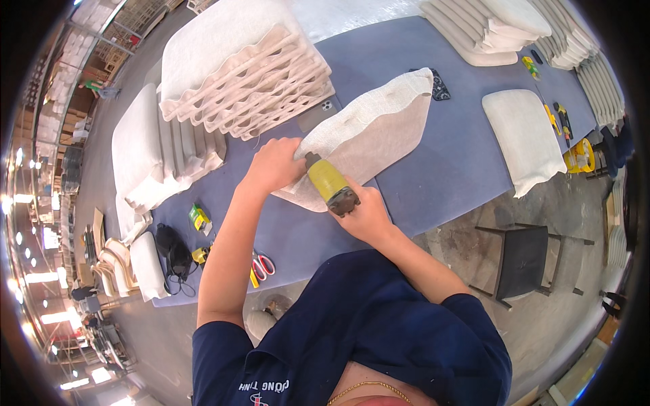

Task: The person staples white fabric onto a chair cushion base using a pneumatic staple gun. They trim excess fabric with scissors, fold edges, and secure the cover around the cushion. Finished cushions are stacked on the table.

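A seat cushion panel (399,135), with pale fabric along its wavy loose edge, stands tilted up on the blue-covered table (467,162). My left hand (276,166) is closed on the fabric at the panel's near left end. In my right hand (367,215) is a yellow-green staple gun (327,179), its dark nose beside my left fingers at the panel's edge. The fingers of my right hand are partly hidden behind the gun. Whether the nose touches the fabric I cannot tell.
Fabric-covered cushions are stacked behind left (250,74) and far right (487,30); one cushion (521,132) lies right. Scissors (264,266), a black pouch (172,247) and a green-yellow box (200,219) lie near left. A phone (317,116) sits by the stack. A black chair (525,260) stands right.
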Tool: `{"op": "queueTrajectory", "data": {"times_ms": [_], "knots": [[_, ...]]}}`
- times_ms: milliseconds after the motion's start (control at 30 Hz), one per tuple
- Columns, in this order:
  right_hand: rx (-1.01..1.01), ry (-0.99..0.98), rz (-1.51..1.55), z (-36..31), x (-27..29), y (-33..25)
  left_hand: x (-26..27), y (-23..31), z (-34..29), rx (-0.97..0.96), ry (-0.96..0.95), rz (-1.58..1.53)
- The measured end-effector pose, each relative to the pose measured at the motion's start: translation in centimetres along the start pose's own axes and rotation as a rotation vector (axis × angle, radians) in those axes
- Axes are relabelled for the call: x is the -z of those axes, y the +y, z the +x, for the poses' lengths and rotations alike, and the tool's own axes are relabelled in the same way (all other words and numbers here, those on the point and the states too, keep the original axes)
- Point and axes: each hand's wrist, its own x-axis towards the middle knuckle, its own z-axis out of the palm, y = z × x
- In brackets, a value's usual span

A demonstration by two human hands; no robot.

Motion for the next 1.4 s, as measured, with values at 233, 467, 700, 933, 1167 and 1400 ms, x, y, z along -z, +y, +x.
{"op": "queueTrajectory", "data": {"times_ms": [233, 467, 700, 933, 1167, 1400], "knots": [[0.033, 0.012, -0.026, 0.5, -0.2, 0.1, -0.9, -1.0, 0.5, -0.029, 0.052, -0.029], [-0.003, -0.015, -0.015, 0.6, 0.0, 0.1, -0.4, -0.7, 0.6, -0.093, 0.041, -0.108], [-0.061, -0.018, -0.057, -0.1, -0.8, 1.5, -2.1, -1.9, 1.1, -0.196, 0.143, -0.067], [-0.171, -0.089, 0.196, 2.3, 0.4, 0.4, -1.7, -3.7, 1.5, -0.25, 0.169, -0.229], [-0.472, -0.176, 0.54, -0.9, 7.1, 6.8, -0.4, -0.1, -1.7, -0.078, 0.198, -0.406], [-0.606, 0.17, -0.592, -7.8, 10.5, 19.0, -2.3, -2.2, -6.9, -0.048, 0.238, -0.553]]}}
